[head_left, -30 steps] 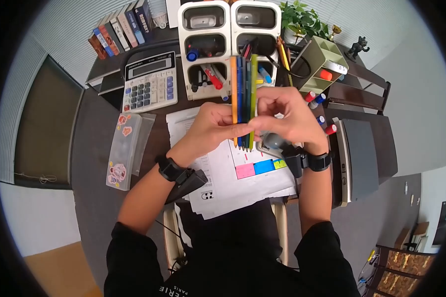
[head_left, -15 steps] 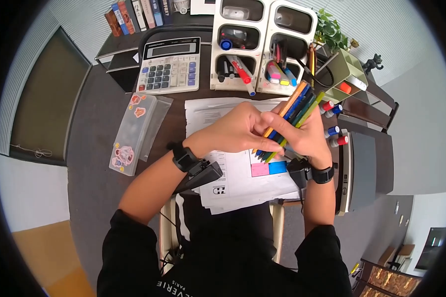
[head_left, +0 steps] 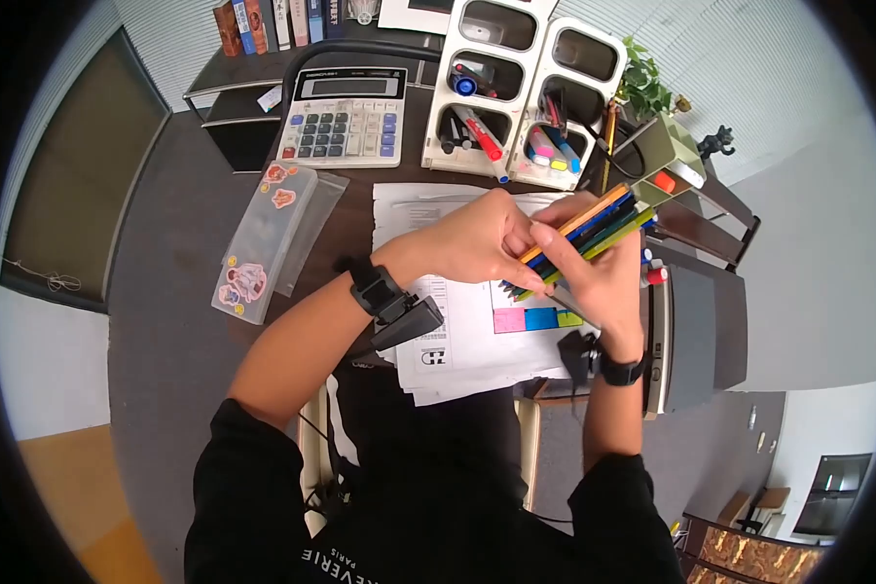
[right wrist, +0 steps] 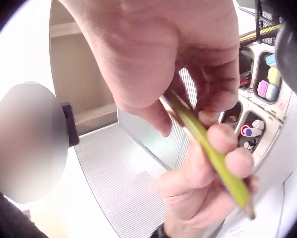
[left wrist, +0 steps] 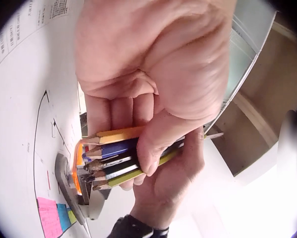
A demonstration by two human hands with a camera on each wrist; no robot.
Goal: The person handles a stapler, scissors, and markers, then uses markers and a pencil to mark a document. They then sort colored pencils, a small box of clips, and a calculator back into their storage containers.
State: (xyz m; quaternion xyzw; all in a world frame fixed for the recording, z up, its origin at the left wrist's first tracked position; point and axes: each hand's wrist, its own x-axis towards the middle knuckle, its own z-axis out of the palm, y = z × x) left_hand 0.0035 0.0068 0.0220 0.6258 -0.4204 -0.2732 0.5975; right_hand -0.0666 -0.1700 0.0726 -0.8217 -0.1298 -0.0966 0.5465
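Note:
Several pencils (head_left: 608, 226), orange, blue, dark and yellow-green, form a slanted bundle held by both hands above the papers. In the left wrist view the thumb and fingers of my left hand (left wrist: 156, 74) pinch the bundle near the sharpened tips. My right hand (head_left: 599, 277) grips it farther up, its thumb across the pencils. In the right wrist view a yellow-green pencil (right wrist: 213, 153) lies along the fingertips, its tip pointing down to the right. The head view shows my left hand (head_left: 477, 238) reaching in from the left.
Printed papers (head_left: 423, 331) lie under the hands. A white calculator (head_left: 346, 127) and a clear stickered case (head_left: 263, 243) are at the left. White pen organizers (head_left: 472, 161) stand behind, a green holder (head_left: 667, 146) at the back right, and a dark grey device (head_left: 696, 331) at the right.
The pencil bundle has gone from upright to slanting up to the right, and both hands have shifted right with it. The head view has also shifted.

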